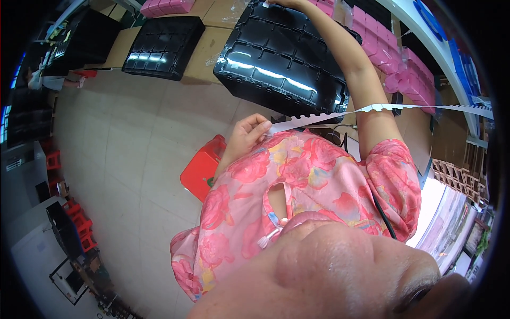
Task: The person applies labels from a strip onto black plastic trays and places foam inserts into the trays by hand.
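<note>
Your left hand [248,134] is low at your chest, elbow bent, thumb and fingers pinching the end of the white strip [313,121]. Your right arm [348,56] stretches over the black trays [281,66]; right hand [286,2] is cut off by the top edge, can't tell its fingers. Strip: thin, notched edge, twisted, crosses your right arm and runs off right. Trays: glossy, ribbed, right in front of you. Cardboard [210,45] beneath, pink trays [374,37] beyond, pale tiled floor [127,138], red stool [201,166] beside you.
</note>
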Action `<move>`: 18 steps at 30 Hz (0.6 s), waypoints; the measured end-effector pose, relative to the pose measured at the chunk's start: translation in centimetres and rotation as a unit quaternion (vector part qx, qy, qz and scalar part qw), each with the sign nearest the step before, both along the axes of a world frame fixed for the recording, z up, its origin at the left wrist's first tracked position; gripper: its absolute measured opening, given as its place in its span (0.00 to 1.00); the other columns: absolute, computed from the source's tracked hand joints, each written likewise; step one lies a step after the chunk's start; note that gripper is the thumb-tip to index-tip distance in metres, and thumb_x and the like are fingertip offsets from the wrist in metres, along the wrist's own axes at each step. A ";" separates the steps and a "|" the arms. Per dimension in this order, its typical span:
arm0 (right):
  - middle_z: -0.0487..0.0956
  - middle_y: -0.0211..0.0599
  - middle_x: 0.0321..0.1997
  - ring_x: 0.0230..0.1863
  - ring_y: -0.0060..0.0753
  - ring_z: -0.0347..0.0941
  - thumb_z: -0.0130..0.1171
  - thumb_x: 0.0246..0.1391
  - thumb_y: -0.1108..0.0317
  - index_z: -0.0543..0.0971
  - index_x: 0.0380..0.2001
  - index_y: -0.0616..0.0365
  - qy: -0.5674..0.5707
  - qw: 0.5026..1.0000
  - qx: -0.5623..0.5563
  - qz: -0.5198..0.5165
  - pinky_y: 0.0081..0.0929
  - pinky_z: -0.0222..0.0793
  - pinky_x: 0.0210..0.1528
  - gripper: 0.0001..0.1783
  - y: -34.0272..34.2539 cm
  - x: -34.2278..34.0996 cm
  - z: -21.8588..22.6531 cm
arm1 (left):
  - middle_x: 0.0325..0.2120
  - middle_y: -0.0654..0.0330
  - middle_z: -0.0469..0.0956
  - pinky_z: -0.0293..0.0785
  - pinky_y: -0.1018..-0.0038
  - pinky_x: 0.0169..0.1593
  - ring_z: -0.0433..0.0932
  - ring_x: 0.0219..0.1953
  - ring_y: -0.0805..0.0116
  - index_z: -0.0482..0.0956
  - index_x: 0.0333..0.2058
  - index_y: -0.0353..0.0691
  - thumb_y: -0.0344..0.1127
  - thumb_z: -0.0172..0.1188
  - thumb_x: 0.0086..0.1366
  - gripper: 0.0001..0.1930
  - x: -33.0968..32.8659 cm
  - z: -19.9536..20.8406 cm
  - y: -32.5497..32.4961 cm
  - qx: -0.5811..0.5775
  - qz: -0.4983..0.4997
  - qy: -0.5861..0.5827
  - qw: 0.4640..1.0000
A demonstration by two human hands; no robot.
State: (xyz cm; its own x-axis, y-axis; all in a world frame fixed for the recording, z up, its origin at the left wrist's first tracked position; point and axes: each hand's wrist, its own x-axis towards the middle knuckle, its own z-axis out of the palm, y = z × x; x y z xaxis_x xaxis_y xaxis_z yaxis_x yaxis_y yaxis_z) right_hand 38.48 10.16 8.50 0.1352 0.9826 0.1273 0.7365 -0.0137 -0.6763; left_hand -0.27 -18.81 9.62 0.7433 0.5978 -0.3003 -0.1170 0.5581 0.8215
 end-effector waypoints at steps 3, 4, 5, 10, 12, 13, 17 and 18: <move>0.80 0.52 0.27 0.31 0.49 0.79 0.64 0.37 0.66 0.82 0.21 0.58 -0.159 0.984 0.077 -0.032 0.42 0.74 0.36 0.08 0.4 -1.5 -1.3 | 0.21 0.71 0.69 0.59 0.86 0.28 0.62 0.23 0.86 0.75 0.31 0.37 0.34 0.58 0.65 0.07 0.0 0.2 0.1 0.002 -0.005 0.005 1.000; 0.80 0.52 0.27 0.31 0.49 0.79 0.64 0.37 0.66 0.82 0.21 0.58 -0.160 0.983 0.078 -0.033 0.42 0.74 0.36 0.08 0.5 -1.5 -1.5 | 0.21 0.70 0.69 0.59 0.86 0.28 0.62 0.23 0.86 0.75 0.31 0.37 0.34 0.58 0.65 0.07 0.0 0.3 0.1 0.001 -0.010 0.008 1.000; 0.80 0.52 0.27 0.32 0.49 0.79 0.63 0.37 0.66 0.82 0.21 0.58 -0.198 0.975 0.078 -0.064 0.42 0.74 0.37 0.07 0.0 -1.8 -0.9 | 0.21 0.70 0.69 0.59 0.86 0.28 0.62 0.23 0.86 0.75 0.31 0.37 0.34 0.58 0.65 0.07 0.2 0.2 0.1 0.003 -0.012 0.006 1.000; 0.80 0.47 0.24 0.28 0.44 0.78 0.70 0.33 0.61 0.80 0.21 0.58 -0.153 0.987 0.037 0.041 0.38 0.74 0.34 0.13 0.3 -2.1 0.2 | 0.21 0.71 0.69 0.59 0.86 0.28 0.62 0.23 0.86 0.75 0.31 0.36 0.34 0.58 0.65 0.07 -0.2 -0.4 -0.3 0.045 0.009 0.011 0.999; 0.80 0.44 0.22 0.26 0.41 0.77 0.72 0.31 0.60 0.80 0.21 0.57 -0.155 0.986 0.041 0.037 0.36 0.73 0.32 0.15 0.2 -1.2 0.4 | 0.21 0.71 0.69 0.59 0.86 0.28 0.62 0.23 0.86 0.75 0.31 0.36 0.34 0.58 0.65 0.08 -0.2 -0.2 -0.5 0.043 0.010 0.014 0.999; 0.80 0.43 0.23 0.26 0.40 0.77 0.72 0.31 0.61 0.81 0.21 0.57 -0.104 0.994 -0.003 0.021 0.36 0.73 0.31 0.14 0.0 -1.0 0.6 | 0.21 0.71 0.69 0.59 0.86 0.28 0.62 0.23 0.86 0.75 0.31 0.36 0.34 0.58 0.65 0.08 -0.2 -0.1 -0.6 0.040 0.011 0.020 0.999; 0.80 0.44 0.23 0.26 0.39 0.78 0.69 0.34 0.65 0.82 0.24 0.57 -0.109 0.993 0.026 -0.020 0.35 0.74 0.31 0.11 0.0 -0.9 0.4 | 0.21 0.71 0.69 0.59 0.86 0.28 0.62 0.23 0.85 0.75 0.32 0.36 0.34 0.58 0.65 0.08 -0.2 -0.1 -0.5 0.040 0.010 0.021 0.999; 0.80 0.44 0.23 0.26 0.39 0.78 0.69 0.34 0.65 0.82 0.24 0.57 -0.109 0.994 0.027 -0.015 0.35 0.74 0.31 0.11 0.1 -1.5 0.9 | 0.21 0.71 0.69 0.59 0.86 0.28 0.62 0.23 0.85 0.75 0.32 0.36 0.34 0.58 0.65 0.08 -0.2 -0.3 -0.5 0.042 0.011 0.027 0.999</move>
State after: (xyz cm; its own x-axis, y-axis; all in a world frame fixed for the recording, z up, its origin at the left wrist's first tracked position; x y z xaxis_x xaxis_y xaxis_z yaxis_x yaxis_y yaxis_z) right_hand 37.01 10.28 9.40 0.1281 0.9695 0.2090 0.8652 -0.0062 -0.5013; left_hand -0.48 -19.28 9.33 0.7132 0.6387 -0.2888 -0.0824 0.4855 0.8703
